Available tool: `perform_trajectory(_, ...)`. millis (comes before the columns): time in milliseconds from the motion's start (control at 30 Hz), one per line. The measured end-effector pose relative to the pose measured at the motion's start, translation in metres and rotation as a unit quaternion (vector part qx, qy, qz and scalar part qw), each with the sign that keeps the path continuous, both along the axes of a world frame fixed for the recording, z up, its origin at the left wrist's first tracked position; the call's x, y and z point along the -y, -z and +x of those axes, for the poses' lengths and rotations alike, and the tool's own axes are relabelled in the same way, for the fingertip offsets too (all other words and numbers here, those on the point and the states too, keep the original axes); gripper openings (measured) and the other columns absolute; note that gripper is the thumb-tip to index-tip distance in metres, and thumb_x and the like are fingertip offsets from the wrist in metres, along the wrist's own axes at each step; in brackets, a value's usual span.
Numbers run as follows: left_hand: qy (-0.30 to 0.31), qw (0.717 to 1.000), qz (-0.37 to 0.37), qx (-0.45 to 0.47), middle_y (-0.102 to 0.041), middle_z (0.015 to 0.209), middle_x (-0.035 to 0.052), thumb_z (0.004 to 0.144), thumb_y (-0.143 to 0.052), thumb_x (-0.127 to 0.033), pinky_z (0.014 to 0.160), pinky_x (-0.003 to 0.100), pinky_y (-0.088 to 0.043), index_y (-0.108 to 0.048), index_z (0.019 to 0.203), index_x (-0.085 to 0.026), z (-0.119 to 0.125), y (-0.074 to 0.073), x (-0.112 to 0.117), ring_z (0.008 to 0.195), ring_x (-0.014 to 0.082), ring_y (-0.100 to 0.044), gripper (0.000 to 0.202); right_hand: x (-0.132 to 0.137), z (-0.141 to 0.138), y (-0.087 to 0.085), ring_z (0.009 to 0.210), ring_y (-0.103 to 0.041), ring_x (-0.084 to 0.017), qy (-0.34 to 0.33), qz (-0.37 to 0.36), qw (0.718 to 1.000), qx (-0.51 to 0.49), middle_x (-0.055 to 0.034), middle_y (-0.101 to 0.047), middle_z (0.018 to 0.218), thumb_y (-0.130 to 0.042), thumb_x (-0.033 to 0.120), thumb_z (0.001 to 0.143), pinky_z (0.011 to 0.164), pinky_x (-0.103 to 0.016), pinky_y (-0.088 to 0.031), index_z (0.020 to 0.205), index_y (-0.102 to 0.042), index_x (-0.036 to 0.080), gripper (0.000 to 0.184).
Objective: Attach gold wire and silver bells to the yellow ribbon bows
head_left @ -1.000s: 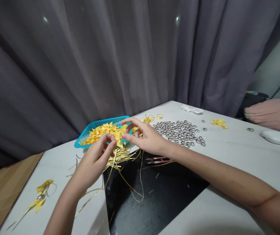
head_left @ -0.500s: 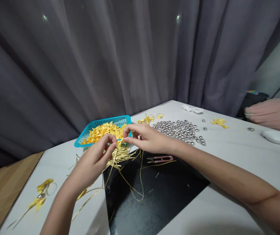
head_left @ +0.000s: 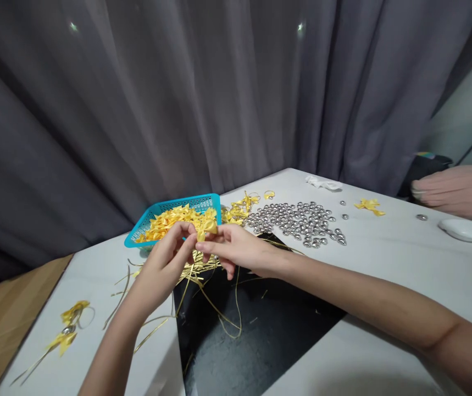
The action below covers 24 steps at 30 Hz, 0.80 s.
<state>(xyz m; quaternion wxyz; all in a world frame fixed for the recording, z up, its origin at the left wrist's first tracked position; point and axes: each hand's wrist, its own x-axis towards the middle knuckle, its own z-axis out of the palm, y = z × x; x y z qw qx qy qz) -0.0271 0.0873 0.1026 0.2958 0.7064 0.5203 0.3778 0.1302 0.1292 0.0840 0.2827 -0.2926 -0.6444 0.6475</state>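
Observation:
A small yellow ribbon bow [head_left: 206, 224] is pinched between my two hands, just in front of the blue basket [head_left: 132, 242] full of similar bows. My left hand [head_left: 172, 250] has thumb and forefinger closed at the bow's left side. From the right, my right hand [head_left: 233, 247] presses thumb and fingers on the bow, its lower fingers curled beneath. Thin gold cords [head_left: 198, 270] lie in a bundle under the hands, some trailing over the black mat [head_left: 256, 341]. Whether a cord is also between the fingertips cannot be made out.
Many silver domed pieces [head_left: 301, 220] spread over the white table [head_left: 404, 264] on the right. Finished-looking bows with cords [head_left: 68, 330] lie at left. A white oval case [head_left: 466, 231] sits far right, and a grey curtain [head_left: 236, 99] hangs behind.
My right hand has come lower and closer to the left, turning so more of the bow shows. The pink thread snips on the mat are now hidden behind my right hand and forearm.

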Motion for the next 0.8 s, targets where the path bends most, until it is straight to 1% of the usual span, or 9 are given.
perform_trajectory(67, -0.009, 1.0, -0.007, 0.028, -0.044, 0.068, -0.0039, 0.085, -0.046, -0.045, 0.055, 0.025, -0.034, -0.046, 0.085, -0.022, 0.001, -0.002, 0.001, 0.06, 0.0124, -0.044, 0.023, 0.001, -0.001, 0.0, 0.035, -0.041, 0.001, 0.018, 0.003, 1.0, -0.023, 0.0015, -0.058, 0.076, -0.057, 0.024, 0.086, 0.036, -0.015, -0.042, 0.086, -0.054, 0.012, 0.012)
perform_trajectory(133, -0.023, 0.999, -0.015, 0.043, -0.044, 0.069, -0.0036, 0.083, -0.049, -0.044, 0.054, 0.025, -0.034, -0.047, 0.084, -0.021, 0.0, -0.003, 0.001, 0.059, 0.0118, -0.044, 0.023, 0.001, -0.001, -0.001, 0.033, -0.041, 0.001, 0.034, 0.005, 0.999, -0.035, 0.0029, -0.057, 0.071, -0.054, 0.018, 0.086, 0.034, -0.014, -0.04, 0.085, -0.054, 0.012, 0.006)
perform_trajectory(233, -0.037, 0.998, -0.022, 0.044, -0.045, 0.069, -0.0035, 0.082, -0.05, -0.044, 0.054, 0.024, -0.034, -0.048, 0.085, -0.021, -0.002, -0.003, 0.001, 0.058, 0.0114, -0.043, 0.023, 0.0, 0.002, -0.002, 0.034, -0.041, 0.0, 0.012, 0.001, 0.999, -0.045, 0.0025, -0.057, 0.07, -0.059, 0.018, 0.082, 0.033, -0.015, -0.04, 0.084, -0.055, 0.011, 0.008)
perform_trajectory(333, -0.03, 0.999, -0.026, 0.022, -0.046, 0.069, -0.0036, 0.082, -0.051, -0.045, 0.055, 0.025, -0.034, -0.049, 0.087, -0.022, -0.003, 0.0, 0.0, 0.06, 0.0122, -0.044, 0.024, 0.001, 0.003, -0.001, 0.036, -0.042, 0.0, -0.016, -0.005, 0.997, -0.069, 0.0015, -0.058, 0.074, -0.065, 0.022, 0.078, 0.033, -0.014, -0.04, 0.083, -0.056, 0.011, 0.015)
perform_trajectory(433, -0.009, 0.999, -0.032, 0.001, -0.047, 0.07, -0.0032, 0.084, -0.048, -0.046, 0.057, 0.025, -0.034, -0.049, 0.087, -0.022, -0.005, 0.004, -0.001, 0.063, 0.0131, -0.045, 0.024, 0.0, -0.001, 0.003, 0.034, -0.038, 0.001, 0.02, -0.008, 0.997, -0.075, 0.0031, -0.056, 0.068, -0.061, 0.02, 0.082, 0.033, -0.013, -0.04, 0.08, -0.056, 0.011, 0.01)
perform_trajectory(533, -0.009, 0.999, -0.037, -0.009, -0.047, 0.07, -0.0032, 0.085, -0.047, -0.045, 0.056, 0.025, -0.033, -0.05, 0.084, -0.022, -0.006, 0.012, -0.006, 0.062, 0.0131, -0.043, 0.023, -0.007, -0.005, 0.009, 0.032, -0.038, 0.001, 0.042, 0.005, 0.999, -0.011, 0.004, -0.055, 0.064, -0.055, 0.015, 0.085, 0.031, -0.013, -0.038, 0.078, -0.055, 0.011, 0.008)
perform_trajectory(633, -0.012, 0.998, -0.06, 0.018, -0.045, 0.066, -0.004, 0.084, -0.05, -0.042, 0.054, 0.025, -0.031, -0.049, 0.078, -0.022, -0.006, 0.023, -0.014, 0.059, 0.013, -0.04, 0.021, -0.017, -0.007, 0.019, 0.032, -0.04, 0.0, 0.048, 0.049, 0.994, 0.08, 0.004, -0.053, 0.062, -0.056, 0.016, 0.084, 0.03, -0.013, -0.035, 0.074, -0.052, 0.011, 0.011)
perform_trajectory(700, 0.001, 0.995, -0.082, 0.05, -0.044, 0.062, -0.0046, 0.082, -0.051, -0.042, 0.053, 0.025, -0.033, -0.049, 0.076, -0.021, -0.005, 0.032, -0.02, 0.057, 0.013, -0.041, 0.022, -0.022, -0.004, 0.026, 0.033, -0.041, 0.0, 0.06, 0.069, 0.99, 0.104, 0.0049, -0.052, 0.062, -0.061, 0.019, 0.082, 0.03, -0.013, -0.035, 0.085, -0.053, 0.012, 0.011)
perform_trajectory(800, 0.029, 0.989, -0.106, 0.094, -0.045, 0.061, -0.0047, 0.08, -0.053, -0.045, 0.052, 0.025, -0.036, -0.052, 0.077, -0.02, 0.002, 0.046, -0.024, 0.054, 0.012, -0.043, 0.025, -0.023, 0.009, 0.035, 0.034, -0.043, -0.001, 0.076, 0.08, 0.99, 0.084, 0.0056, -0.053, 0.07, -0.062, 0.024, 0.081, 0.033, -0.014, -0.036, 0.112, -0.046, 0.017, 0.036)
